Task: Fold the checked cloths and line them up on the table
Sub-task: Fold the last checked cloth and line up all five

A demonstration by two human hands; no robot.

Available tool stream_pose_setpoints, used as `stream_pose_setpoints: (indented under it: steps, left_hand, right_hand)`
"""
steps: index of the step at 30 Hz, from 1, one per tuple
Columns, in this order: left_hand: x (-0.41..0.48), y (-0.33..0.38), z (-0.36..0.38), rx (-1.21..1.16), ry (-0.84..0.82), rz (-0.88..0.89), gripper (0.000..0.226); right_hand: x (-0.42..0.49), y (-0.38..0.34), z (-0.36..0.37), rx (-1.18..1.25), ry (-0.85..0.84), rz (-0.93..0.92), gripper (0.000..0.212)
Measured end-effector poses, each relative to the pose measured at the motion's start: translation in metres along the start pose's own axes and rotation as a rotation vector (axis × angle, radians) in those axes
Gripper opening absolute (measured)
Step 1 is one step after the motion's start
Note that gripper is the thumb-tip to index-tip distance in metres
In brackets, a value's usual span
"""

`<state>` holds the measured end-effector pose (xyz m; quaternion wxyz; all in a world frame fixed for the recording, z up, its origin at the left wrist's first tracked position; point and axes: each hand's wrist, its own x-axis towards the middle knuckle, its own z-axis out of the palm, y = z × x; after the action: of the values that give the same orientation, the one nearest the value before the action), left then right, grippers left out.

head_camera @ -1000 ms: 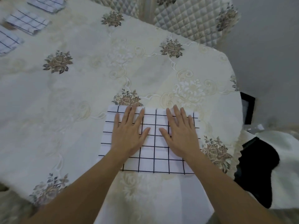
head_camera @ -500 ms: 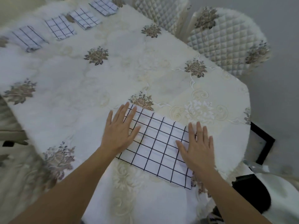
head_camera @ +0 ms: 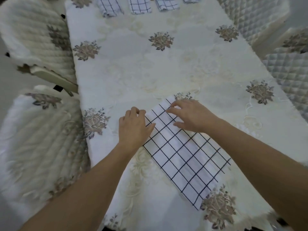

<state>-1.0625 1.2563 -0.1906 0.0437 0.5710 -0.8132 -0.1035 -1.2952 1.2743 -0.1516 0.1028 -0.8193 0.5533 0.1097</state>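
Checked cloth (head_camera: 183, 152), flat and askew on near part of bench (head_camera: 133, 67), left hand (head_camera: 133, 127) with fingers curled round its left edge, right hand (head_camera: 191, 115) pinching its far corner, folded cloths (head_camera: 140, 5) in row at far edge.

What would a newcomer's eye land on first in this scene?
First, the checked cloth, lying at a slant on the near part of the table, with the left hand and right hand curled on its far end. Next, the row of folded cloths along the table's far edge, and the flower motifs on its covering.
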Motion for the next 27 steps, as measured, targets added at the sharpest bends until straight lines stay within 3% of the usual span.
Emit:
stream_pose_setpoints:
  steps: [6, 15, 20, 27]
  left_hand:
    - [0.001, 0.003, 0.006, 0.038, 0.015, -0.125, 0.056]
    - [0.008, 0.002, 0.007, 0.014, -0.067, -0.17, 0.054]
    - [0.012, 0.002, 0.007, -0.038, -0.115, -0.157, 0.05]
    - [0.017, -0.002, 0.01, -0.158, -0.149, -0.169, 0.051]
  right_hand:
    - [0.061, 0.01, -0.018, -0.074, -0.05, -0.24, 0.052]
    - [0.112, 0.011, -0.017, -0.069, -0.184, -0.387, 0.046]
    - [0.125, 0.012, -0.013, 0.016, -0.198, -0.4, 0.045]
    - [0.138, 0.008, -0.014, -0.016, -0.375, -0.351, 0.041]
